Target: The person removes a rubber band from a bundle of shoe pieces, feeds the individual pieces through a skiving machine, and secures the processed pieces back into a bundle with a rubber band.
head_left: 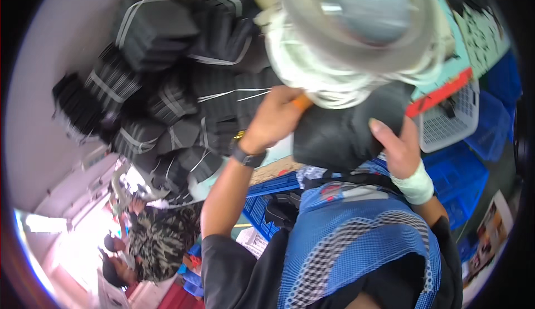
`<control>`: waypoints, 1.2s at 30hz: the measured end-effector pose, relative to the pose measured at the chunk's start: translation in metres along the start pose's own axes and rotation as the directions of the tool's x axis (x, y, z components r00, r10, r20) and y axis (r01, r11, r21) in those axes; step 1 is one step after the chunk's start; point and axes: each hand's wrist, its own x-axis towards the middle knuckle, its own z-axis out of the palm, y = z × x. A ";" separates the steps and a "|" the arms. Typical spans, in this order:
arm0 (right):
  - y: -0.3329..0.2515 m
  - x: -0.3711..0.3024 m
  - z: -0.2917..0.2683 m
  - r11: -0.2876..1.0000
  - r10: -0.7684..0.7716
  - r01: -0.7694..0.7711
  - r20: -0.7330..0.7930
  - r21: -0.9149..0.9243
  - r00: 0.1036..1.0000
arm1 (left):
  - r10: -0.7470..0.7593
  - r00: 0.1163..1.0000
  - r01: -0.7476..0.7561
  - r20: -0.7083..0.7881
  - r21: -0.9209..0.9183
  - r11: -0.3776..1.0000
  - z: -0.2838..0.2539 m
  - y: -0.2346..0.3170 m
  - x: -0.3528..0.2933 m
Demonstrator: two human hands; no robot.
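My right hand [398,148], with a white wrap at the wrist, grips a curved black sheet-like piece [340,136] by its right side. The thumb lies on top of the piece. At the piece's upper left, my left hand [278,117] is closed around something orange [302,103], perhaps a tool handle; most of it is hidden in the fist. Just beyond both hands, a large round magnifier lamp [365,8] partly covers the work area. Beneath its ring hang coiled white bands [334,83], close to the black piece.
Tied bundles of black pieces [156,27] are piled on the left. At right are a white basket [451,122], a red strip [440,93] and blue crates [457,183]. Another blue crate [257,214] stands below the table edge. A person in camouflage [161,242] sits lower left.
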 end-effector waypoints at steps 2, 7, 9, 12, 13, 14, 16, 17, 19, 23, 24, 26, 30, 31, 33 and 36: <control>0.000 -0.001 -0.001 0.995 -0.045 0.040 -0.045 -0.091 0.998 | -0.004 0.998 0.010 0.064 -0.105 0.994 0.002 0.010 -0.010; 0.003 0.002 0.002 1.000 0.009 -0.010 -0.017 -0.002 1.000 | 0.179 0.983 -0.176 -0.046 0.063 0.982 0.005 -0.005 -0.003; 0.000 0.002 0.001 1.000 0.026 -0.026 -0.010 -0.011 1.000 | 0.270 0.958 -0.269 -0.100 0.030 0.963 0.011 -0.008 0.004; 0.000 0.003 0.002 0.999 -0.025 0.023 -0.059 -0.039 0.998 | -0.073 0.988 0.112 0.133 -0.316 0.942 0.001 0.019 -0.022; 0.000 0.003 0.003 0.998 -0.044 0.042 -0.039 -0.051 0.998 | -0.091 0.965 0.117 0.245 -0.093 0.989 -0.010 0.016 -0.017; -0.001 0.002 0.004 0.996 -0.059 0.059 -0.009 -0.071 0.998 | -0.022 0.993 0.027 0.113 -0.037 0.999 -0.001 0.011 -0.013; 0.002 -0.001 0.005 0.998 -0.038 0.036 -0.040 -0.057 0.998 | 0.155 0.986 -0.152 -0.064 0.052 0.987 0.006 0.003 -0.007; 0.000 0.000 0.007 0.998 -0.051 0.050 -0.029 -0.046 0.998 | 0.231 0.966 -0.231 -0.119 0.019 0.973 0.008 0.000 -0.003; -0.003 0.005 0.005 0.999 -0.024 0.025 0.011 -0.028 1.000 | 0.097 0.995 -0.092 0.006 -0.269 0.959 -0.007 -0.001 -0.019; 0.000 0.005 0.005 0.999 0.006 -0.006 0.011 -0.034 1.000 | -0.004 0.997 0.022 0.076 -0.239 0.971 -0.006 0.010 -0.016; 0.001 0.006 0.006 0.998 -0.030 0.030 -0.014 -0.049 0.999 | -0.002 0.999 0.011 0.050 -0.172 0.985 -0.004 0.011 -0.013; -0.002 0.005 0.004 0.999 -0.027 0.026 -0.017 -0.043 0.999 | -0.007 1.000 0.007 -0.005 -0.042 0.999 0.001 0.010 -0.011; 0.000 0.005 -0.002 0.999 -0.021 0.020 -0.022 -0.034 1.000 | 0.018 1.000 -0.017 0.007 -0.154 0.988 0.000 0.002 -0.012; 0.000 0.004 -0.003 0.999 -0.038 0.037 -0.026 -0.023 0.999 | -0.044 0.998 0.056 0.053 -0.230 0.972 0.001 0.006 -0.018; -0.001 0.001 -0.002 0.999 -0.053 0.053 -0.028 -0.005 0.998 | -0.147 0.976 0.148 0.163 0.010 0.989 -0.013 0.013 -0.020; -0.001 0.001 0.002 0.998 -0.032 0.030 -0.028 -0.061 0.999 | -0.060 0.998 0.060 0.014 -0.025 0.998 -0.010 -0.017 -0.004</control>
